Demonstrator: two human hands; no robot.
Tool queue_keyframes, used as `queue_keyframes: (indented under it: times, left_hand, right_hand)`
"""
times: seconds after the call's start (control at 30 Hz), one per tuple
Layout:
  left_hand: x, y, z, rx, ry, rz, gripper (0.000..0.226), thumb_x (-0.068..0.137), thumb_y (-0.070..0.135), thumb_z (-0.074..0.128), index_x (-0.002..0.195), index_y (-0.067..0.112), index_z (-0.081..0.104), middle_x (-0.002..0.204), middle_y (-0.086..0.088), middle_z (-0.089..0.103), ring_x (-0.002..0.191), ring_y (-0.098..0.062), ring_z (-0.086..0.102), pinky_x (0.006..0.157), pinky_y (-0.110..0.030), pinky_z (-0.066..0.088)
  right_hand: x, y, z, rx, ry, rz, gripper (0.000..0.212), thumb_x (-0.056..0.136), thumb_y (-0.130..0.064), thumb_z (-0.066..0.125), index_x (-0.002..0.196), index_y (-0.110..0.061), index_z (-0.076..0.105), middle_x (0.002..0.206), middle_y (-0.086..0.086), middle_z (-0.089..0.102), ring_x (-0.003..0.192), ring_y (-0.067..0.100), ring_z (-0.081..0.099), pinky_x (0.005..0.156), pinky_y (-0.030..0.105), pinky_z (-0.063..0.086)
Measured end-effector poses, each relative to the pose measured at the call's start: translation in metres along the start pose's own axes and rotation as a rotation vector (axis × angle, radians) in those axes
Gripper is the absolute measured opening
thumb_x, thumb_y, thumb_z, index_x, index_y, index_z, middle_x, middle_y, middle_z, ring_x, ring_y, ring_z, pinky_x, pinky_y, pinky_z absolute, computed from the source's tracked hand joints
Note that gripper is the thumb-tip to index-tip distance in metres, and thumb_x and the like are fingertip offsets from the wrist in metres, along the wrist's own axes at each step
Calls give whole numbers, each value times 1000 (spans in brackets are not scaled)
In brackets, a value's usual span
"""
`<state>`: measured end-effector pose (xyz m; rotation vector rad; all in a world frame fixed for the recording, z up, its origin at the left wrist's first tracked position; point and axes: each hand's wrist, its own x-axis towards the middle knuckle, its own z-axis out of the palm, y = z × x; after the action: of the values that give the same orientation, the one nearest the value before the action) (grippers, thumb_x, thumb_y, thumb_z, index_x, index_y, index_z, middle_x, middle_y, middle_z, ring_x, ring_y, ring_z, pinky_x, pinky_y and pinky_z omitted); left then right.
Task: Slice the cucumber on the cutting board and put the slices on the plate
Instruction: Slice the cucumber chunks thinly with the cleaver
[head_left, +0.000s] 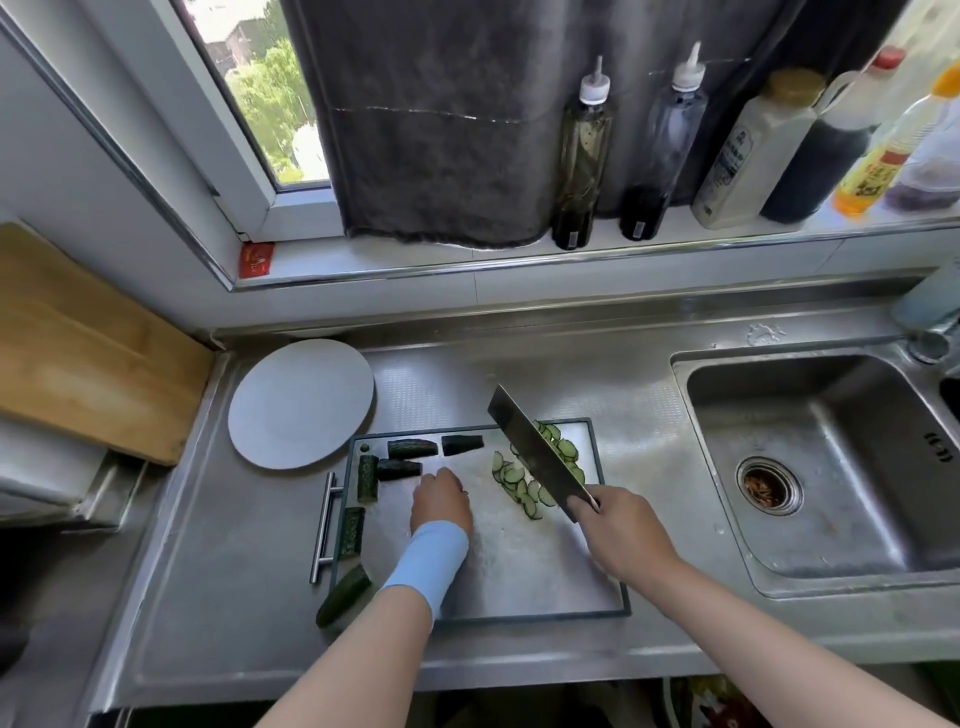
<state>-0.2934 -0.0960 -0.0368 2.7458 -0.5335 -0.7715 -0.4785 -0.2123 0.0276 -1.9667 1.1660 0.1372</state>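
- Left hand (441, 501), light blue wristband (431, 564) on the wrist, is palm down on the cutting board (519, 577). Fingers are bent down and their tips are hidden, so cannot tell whether it grips anything.
- Right hand (623, 530) is wrapped around the handle of a cleaver (535, 452). The blade is tilted, tip pointing away and left, and crosses over the slices.
- 6 dark cucumber chunks (399, 469) are on the left part of the board, the nearest at the left rim. The left fingertips are just beside 1 chunk.
- Slices (519, 486) are piled on the far right part of the board, on both sides of the blade.
- Plate (301, 402) is on the steel counter (218, 597), touching the board's far-left corner. No slices on it.
- Sink (831, 467) is to the right, and a wooden board (78, 353) leans on the left.
- A row of bottles (579, 156) stands on the windowsill (415, 260).
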Motion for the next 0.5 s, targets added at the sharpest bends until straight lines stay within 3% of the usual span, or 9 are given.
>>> queue_keyframes:
  times: [0.13,0.27,0.33,0.5]
  left_hand:
    - [0,3,-3,-23,-24,-53,15,96,15,50,106,14,61,121,-11,49,113,-28,50,91,-38,49]
    - [-2,16,-4,-247,-17,-36,10,93,15,56,101,17,61,107,-4,64,88,-19,57,76,-25,45]
    - [-1,32,-6,-334,-27,33,14,92,22,62,105,18,64,104,0,67,89,-17,60,77,-22,43]
    - [17,54,-23,-170,30,161,27,98,33,51,105,16,70,102,-6,69,85,-22,58,73,-24,41]
  right_hand:
    - [6,-1,-10,23,2,10,33,99,-35,53,68,-29,61,63,-5,62,63,16,57,54,30,38]
    - [9,-3,-19,52,11,19,33,99,-34,53,70,-22,63,59,-4,58,59,18,54,56,31,37]
    - [11,-5,-24,69,21,16,33,99,-33,53,72,-19,65,58,-3,58,57,18,54,55,31,36]
    - [15,-5,-34,57,28,7,30,100,-34,53,75,-24,67,61,-5,61,58,16,55,55,29,38]
